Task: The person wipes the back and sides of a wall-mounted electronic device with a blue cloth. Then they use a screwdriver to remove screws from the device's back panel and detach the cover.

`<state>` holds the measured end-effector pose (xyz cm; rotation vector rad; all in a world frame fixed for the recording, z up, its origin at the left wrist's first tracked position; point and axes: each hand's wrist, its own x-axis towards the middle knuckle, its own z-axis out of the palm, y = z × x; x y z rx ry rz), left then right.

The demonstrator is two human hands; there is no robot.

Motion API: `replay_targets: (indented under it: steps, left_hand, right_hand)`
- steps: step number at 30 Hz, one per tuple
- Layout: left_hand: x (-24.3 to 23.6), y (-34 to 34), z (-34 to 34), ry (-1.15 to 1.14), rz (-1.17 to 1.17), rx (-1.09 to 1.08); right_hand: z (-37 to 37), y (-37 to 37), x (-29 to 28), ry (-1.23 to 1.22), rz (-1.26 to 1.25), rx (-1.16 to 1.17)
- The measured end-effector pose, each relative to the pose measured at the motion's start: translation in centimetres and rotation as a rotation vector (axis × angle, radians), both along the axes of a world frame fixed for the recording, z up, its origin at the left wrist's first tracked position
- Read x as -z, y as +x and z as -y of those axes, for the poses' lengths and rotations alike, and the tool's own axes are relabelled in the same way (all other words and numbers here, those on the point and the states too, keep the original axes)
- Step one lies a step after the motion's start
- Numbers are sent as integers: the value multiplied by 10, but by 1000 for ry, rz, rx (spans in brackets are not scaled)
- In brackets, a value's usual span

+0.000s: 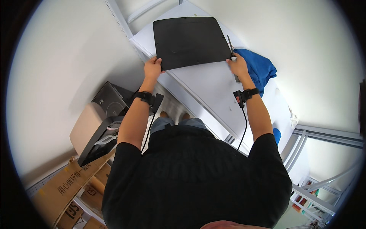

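Observation:
A flat black rectangular panel [190, 42] with rounded corners and small dots along its edges is held out over the white table. My left hand [153, 68] grips its near left corner, thumb on top and fingers partly hidden beneath. At the near right corner my right hand [239, 65] is closed on the panel, its fingers partly out of sight. Beside that hand a thin dark stick-like thing [230, 41] points up past the panel's right edge. A blue cloth [256, 66] lies just right of my right hand.
The white table [206, 86] runs diagonally below the panel, against the wall. On the left are a black box-shaped thing [110, 100], a beige-and-black case [88, 128] and cardboard boxes [63, 191]. Metal frame bars [299, 147] stand at the right. Cables hang from both wrist bands.

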<state>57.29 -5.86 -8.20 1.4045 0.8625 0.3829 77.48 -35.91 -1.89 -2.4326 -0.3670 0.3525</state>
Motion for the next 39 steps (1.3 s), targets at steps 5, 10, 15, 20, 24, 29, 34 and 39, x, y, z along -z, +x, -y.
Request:
replay_targets:
  steps: [5, 10, 15, 20, 24, 29, 34, 39]
  left_hand:
    - [-5, 2, 10, 143, -73, -75]
    - [-8, 5, 14, 548, -248, -38]
    - [0, -1, 7, 652, -197, 18]
    - [17, -35, 24, 618, -2, -72]
    - [49, -98, 40, 161, 132, -64]
    - [79, -211, 75, -253, 122, -2]
    - [146, -296, 112, -461, 33, 37]
    - [212, -334, 115, -501, 37, -45]
  right_hand:
    - [7, 3, 11, -30, 79, 15]
    - [11, 2, 19, 73, 21, 47]
    - [4, 0, 16, 154, -82, 55]
    - [-1, -39, -30, 341, -181, 73]
    - [-16, -109, -64, 561, -262, -17]
    - [-27, -239, -47, 628, -451, -188]
    - [-46, -342, 31, 633, -765, -179]
    - [-53, -388, 142, 669, -983, -87]
